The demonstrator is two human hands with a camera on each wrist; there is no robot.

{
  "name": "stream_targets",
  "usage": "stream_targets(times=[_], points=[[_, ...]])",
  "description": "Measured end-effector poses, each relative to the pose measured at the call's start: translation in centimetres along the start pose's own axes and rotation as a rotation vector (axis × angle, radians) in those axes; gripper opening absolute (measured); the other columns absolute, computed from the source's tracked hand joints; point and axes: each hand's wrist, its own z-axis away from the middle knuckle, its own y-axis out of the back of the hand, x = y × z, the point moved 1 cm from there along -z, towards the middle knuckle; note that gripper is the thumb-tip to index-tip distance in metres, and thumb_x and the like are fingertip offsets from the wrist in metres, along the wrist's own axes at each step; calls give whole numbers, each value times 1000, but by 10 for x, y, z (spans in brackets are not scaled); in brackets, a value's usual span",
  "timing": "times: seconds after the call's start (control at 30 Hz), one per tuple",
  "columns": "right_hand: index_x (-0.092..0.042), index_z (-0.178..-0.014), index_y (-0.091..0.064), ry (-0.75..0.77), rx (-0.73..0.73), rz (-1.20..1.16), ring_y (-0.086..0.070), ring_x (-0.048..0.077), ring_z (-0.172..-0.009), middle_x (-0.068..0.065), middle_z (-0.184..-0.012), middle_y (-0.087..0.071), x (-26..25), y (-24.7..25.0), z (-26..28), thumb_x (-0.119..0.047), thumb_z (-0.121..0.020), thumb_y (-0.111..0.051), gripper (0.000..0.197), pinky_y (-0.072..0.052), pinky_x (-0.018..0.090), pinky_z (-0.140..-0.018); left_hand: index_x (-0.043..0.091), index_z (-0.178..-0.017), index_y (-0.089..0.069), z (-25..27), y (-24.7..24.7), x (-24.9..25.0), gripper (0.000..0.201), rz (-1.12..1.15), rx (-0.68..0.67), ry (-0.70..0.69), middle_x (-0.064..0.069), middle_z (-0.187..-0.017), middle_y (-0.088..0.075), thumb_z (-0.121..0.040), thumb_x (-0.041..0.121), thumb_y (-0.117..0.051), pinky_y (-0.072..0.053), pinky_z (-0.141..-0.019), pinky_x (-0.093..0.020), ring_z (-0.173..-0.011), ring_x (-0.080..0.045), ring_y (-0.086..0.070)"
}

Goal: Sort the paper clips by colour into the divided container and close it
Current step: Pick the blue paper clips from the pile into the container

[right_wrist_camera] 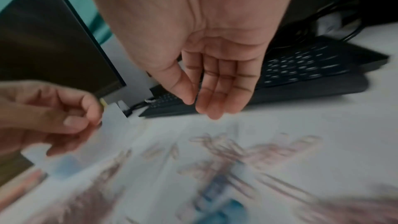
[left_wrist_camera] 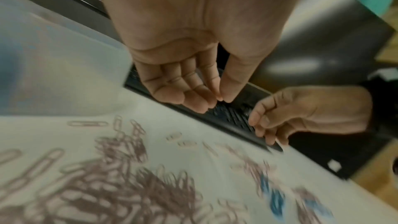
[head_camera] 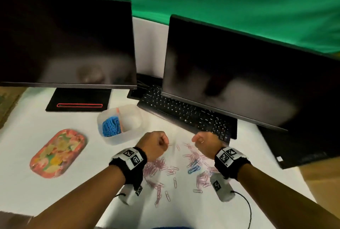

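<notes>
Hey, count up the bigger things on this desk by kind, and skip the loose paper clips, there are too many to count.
Monitors: 2
Keyboard: 1
Divided container: 1
Patterned pink lid: 1
Total: 5

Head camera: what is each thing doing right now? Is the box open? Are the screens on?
divided container: open, blue clips in one side, other side looks empty
patterned lid: off, flat on the table
pink paper clips: loose on the table
blue paper clips: a few unsorted among the pink
monitors: dark
left hand: fingertips pinched together
right hand: fingers curled
</notes>
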Motion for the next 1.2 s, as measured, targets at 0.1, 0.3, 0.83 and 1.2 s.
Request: stream_targets(times=[0.1,0.3,0.83,1.2], points=[[-21,-89,-70,17,14,112,-65,23,-97,2,-104,-72,41,-9,14,-12,-88,-39,33,-48,27,-85,25,-77,-67,-5,-43,12,13,-174,-99,-34,9,-79,-69,-78,15,-58,-52,-72,-21,-76,-14,-65],[-22,-99,-64,-35,32,164,-62,24,-98,1,-103,-67,104,-34,42,-22,-89,-45,22,-46,28,-79,23,-96,-68,-8,-112,27,17,-375,-187,-79,-1,-105,-68,-84,18,-56,-52,-84,-31,-97,-23,-63],[-16,-108,-65,204,112,49,-56,19,-107,0,-110,-62,141,-66,67,-18,-92,-50,22,-44,23,-87,14,-105,-59,-8,-135,29,17,-623,-175,-124,-5,-110,-60,-92,19,-50,-49,-82,-33,-99,-25,-59],[-22,-100,-60,41,169,-520,-55,1,-63,-8,-80,-61,154,-51,68,2,-88,-43,32,-45,14,-64,32,-101,-64,-14,-108,14,33,74,-103,66,1,-72,-65,-85,4,-57,-49,-60,-14,-63,-10,-58]])
